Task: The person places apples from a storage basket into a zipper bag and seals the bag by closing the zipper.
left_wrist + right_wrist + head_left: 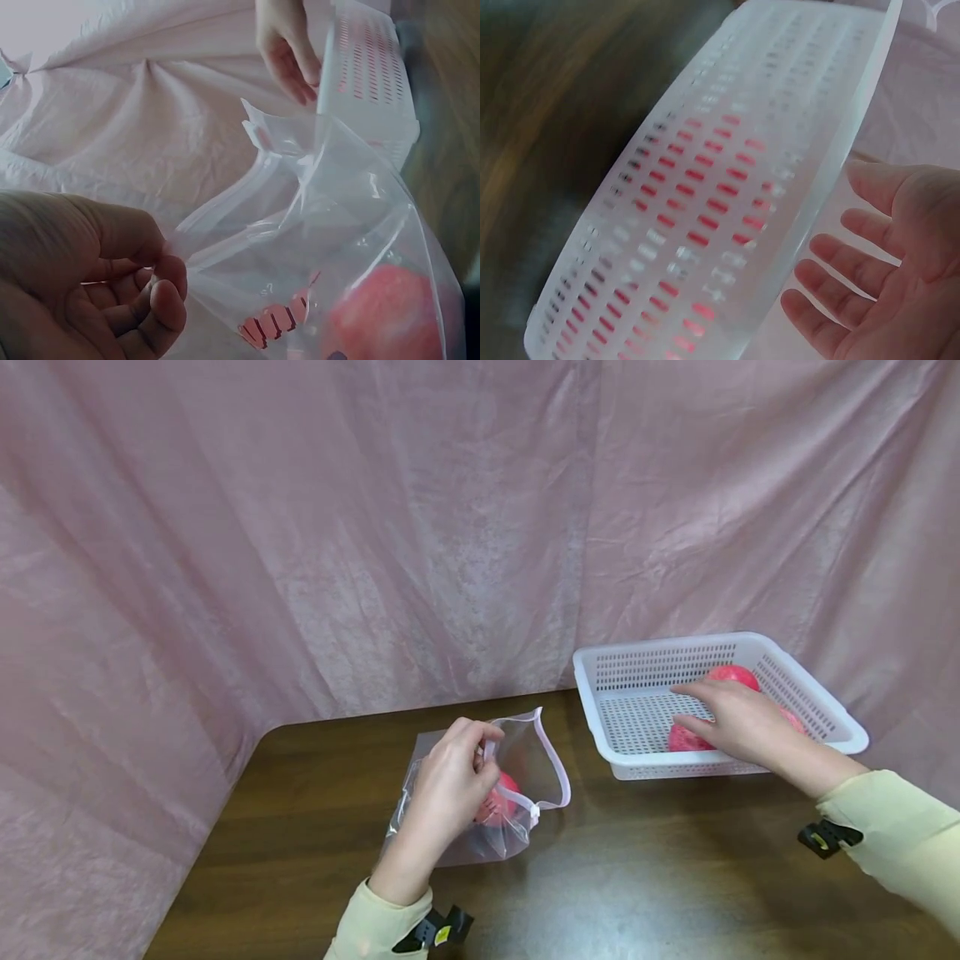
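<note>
- At the left, a pink curtain hangs in folds behind the brown table
- Left of centre, the left hand pinches the clear bag at its mouth, thumb and fingertips together on the edge
- Inside the bag is one red fruit, partly behind the hand
- Just right of that hand the mouth gapes, edged by a pink strip (a small white slider sits at its near end)
- Further right, the white basket stands apart from the bag, a back fruit and a front fruit in it
- Over the basket's right side, the right hand has its fingers spread, holding nothing; whether it touches any fruit I cannot tell
</note>
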Demonstrator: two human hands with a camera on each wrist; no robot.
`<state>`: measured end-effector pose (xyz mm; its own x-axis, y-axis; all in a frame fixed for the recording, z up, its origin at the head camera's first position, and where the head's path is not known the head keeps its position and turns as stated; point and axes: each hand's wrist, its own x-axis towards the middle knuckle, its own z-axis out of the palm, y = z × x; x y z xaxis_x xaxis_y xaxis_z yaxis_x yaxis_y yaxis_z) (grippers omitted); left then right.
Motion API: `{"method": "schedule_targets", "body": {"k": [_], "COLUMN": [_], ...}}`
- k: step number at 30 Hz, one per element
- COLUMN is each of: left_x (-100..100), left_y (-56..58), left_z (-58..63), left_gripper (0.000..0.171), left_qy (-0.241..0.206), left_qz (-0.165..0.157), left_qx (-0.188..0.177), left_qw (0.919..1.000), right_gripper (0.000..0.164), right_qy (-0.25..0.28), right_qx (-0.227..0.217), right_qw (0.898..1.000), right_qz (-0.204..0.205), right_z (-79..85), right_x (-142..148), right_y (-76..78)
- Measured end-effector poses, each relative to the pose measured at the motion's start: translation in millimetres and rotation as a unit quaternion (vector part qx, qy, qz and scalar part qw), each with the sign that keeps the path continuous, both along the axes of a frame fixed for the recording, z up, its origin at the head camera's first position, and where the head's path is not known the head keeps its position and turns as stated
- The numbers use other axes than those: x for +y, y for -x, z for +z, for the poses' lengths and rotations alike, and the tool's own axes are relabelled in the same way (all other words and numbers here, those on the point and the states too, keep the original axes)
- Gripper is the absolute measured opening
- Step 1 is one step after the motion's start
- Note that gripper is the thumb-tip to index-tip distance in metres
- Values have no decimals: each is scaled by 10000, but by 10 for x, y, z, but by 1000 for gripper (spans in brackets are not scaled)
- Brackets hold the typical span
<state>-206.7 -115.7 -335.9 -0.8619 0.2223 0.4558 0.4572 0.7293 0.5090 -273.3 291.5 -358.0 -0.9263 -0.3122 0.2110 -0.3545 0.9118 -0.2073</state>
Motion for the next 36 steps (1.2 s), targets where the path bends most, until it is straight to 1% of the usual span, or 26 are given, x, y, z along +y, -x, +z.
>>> {"method": "schedule_targets", "body": {"k": [6, 9, 14, 21, 26, 30, 36], "left_x": [-9, -37, -97, -143, -127, -120, -98], "left_y": [-33, -40, -35, -15, -13, -34, -57], "left_z": [107, 125, 130, 165, 180, 188, 196], "left_gripper": [33, 34, 34, 34, 35, 36, 35], "left_qy": [-60, -153, -271, -527, -459, -447, -383], "left_qz": [-109, -153, -204, -213, -232, -158, -145], "left_qx": [89, 41, -85, -62, -25, 25, 121], "left_qw": [9999, 9998, 9994, 9984, 9987, 9989, 9991], "right_gripper": [56, 53, 52, 65, 79, 87, 90], "right_qy": [142, 164, 104, -223, -201, -202, -274], "right_qx": [88, 121, -30, -375, -716, -941, -1142], "right_qw": [9999, 9998, 9999, 9979, 9951, 9930, 9906], "right_qz": [11, 36, -119, -480, -649, -688, -707], "right_z": [7, 1, 14, 43, 12, -5, 13], "right_x": [178, 257, 365, 551, 653, 691, 736], "right_y": [86, 126, 181, 271, 350, 424, 524]}}
